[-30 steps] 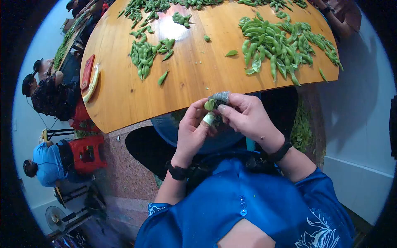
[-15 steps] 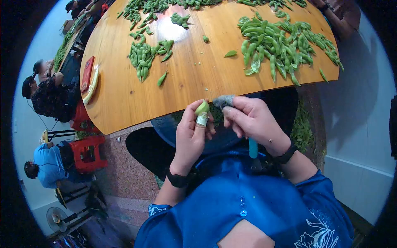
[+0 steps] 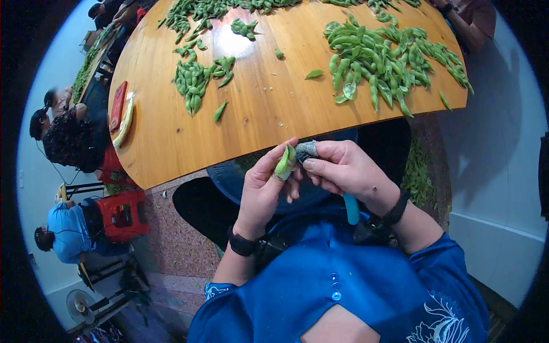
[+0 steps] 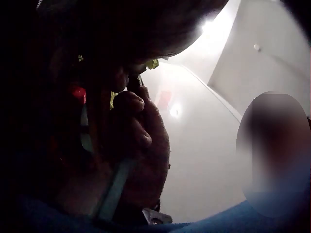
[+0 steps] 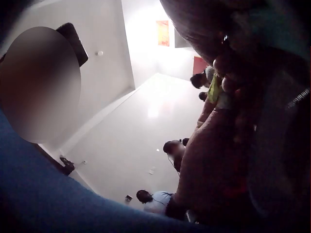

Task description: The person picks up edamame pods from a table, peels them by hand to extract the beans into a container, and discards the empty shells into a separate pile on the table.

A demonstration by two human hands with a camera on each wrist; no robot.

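My left hand (image 3: 260,186) pinches a green soybean pod (image 3: 284,163) between thumb and fingers, just off the near edge of the table. From the right, my right hand (image 3: 354,168) meets it, thumb and forefinger pinching at the pod's side. A grey wrapping (image 3: 307,148) covers the right forefinger, and the right thumb tip is dark. Below the right palm a teal strip (image 3: 351,209) sticks out. The right wrist view shows yellow-green pod (image 5: 214,90) at the fingertips; the left wrist view is mostly dark around the hands.
On the wooden table (image 3: 251,108) lie a large pod heap (image 3: 377,57) at right and a smaller pod pile (image 3: 193,86) at left. A red object (image 3: 118,106) lies near its left edge. Below the hands is a blue basin (image 3: 229,176). Other people sit at left.
My right hand moved away from the left hand, then back to it. The pod in my left hand now looks longer and greener. The teal strip shows more below the right palm.
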